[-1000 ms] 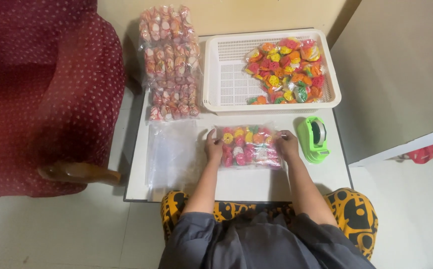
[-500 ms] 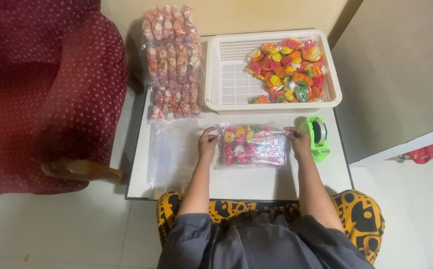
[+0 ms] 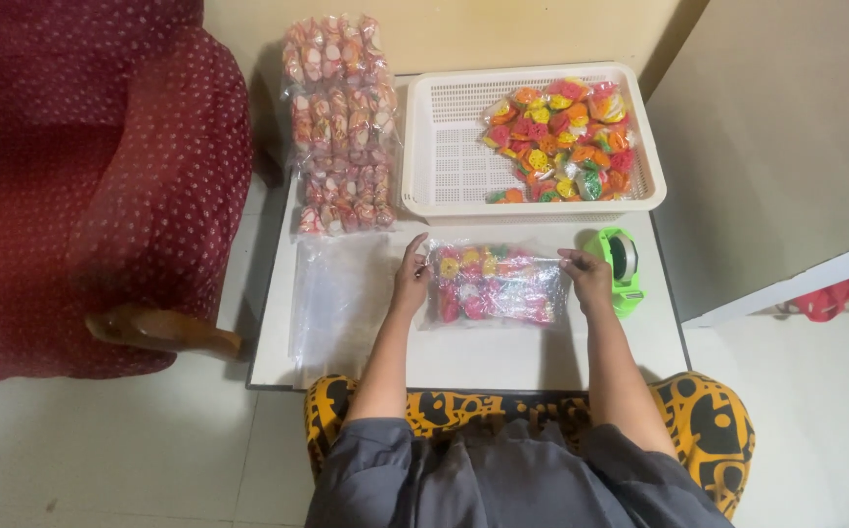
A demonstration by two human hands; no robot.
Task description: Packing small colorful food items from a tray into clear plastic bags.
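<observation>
a clear plastic bag [image 3: 496,285] lies flat on the white table [image 3: 502,357], in the front middle part, just before the person. it is filled with small wrapped pieces in red, pink, yellow, orange and green, set in rows. the left hand [image 3: 412,278] pinches the upper left corner of the bag, fingers closed on the plastic edge. the right hand [image 3: 588,277] pinches the upper right corner in the same way, fingers closed on the film. between the two hands the top edge of the bag looks stretched.

just to the right of the right hand, almost touching it, stands a green tape dispenser [image 3: 622,260]. to the left of the bag lies a pile of empty clear bags [image 3: 338,293], flat on the table. behind the bag sits a white plastic basket [image 3: 449,147] with holes in its walls; its right half holds a heap of the same coloured wrapped pieces [image 3: 563,140]. left of the basket, at the back left corner, lie filled clear bags [image 3: 339,122] stacked, with paler orange and pink pieces inside.

beside the table on the left is a dark red armchair [image 3: 92,176] with small white dots and a wooden arm end.
</observation>
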